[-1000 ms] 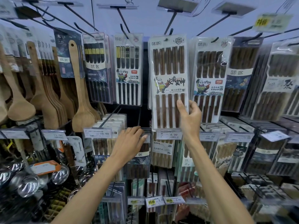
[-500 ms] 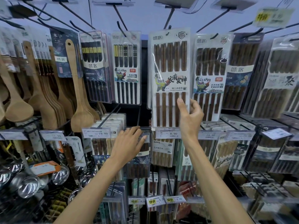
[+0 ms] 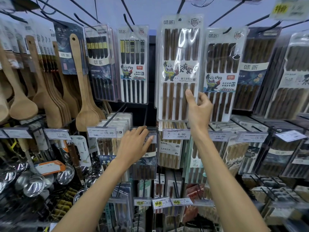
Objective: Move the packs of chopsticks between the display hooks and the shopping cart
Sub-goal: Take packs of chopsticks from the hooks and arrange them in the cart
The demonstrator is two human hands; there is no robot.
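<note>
Two bare forearms enter from the bottom edge, cut off below the elbow.

Left hand (image 3: 133, 144): palm down, fingers straight and close together, laid on the upper front of a dark pack (image 3: 150, 164) hanging in the lower row. The hand hides most of that pack's print; only part of "味家" shows.

Right hand (image 3: 199, 111): raised higher, thumb flat on the front, fingers curled behind the right edge, pinching the lower right corner of the white chopstick pack (image 3: 177, 67). The pack is upright in the top row, in front of its neighbours.

Legible on it: "味家" top left, a panda cartoon, "Wood Chopsticks", "10". Glare hides part of the large characters.

Price tags below read "19.80" (image 3: 102, 132), "6.90" (image 3: 176, 133) and "15.90" (image 3: 219, 136). Yellow "特价" tags (image 3: 158, 203) sit lower down.

The pack's top sits just under a black hook (image 3: 181, 7); whether its hang hole is on the hook cannot be told.

Far left: wooden spatulas (image 3: 85, 101) and steel ladles (image 3: 33, 185), blurred. The right-edge packs are too blurred to read.
</note>
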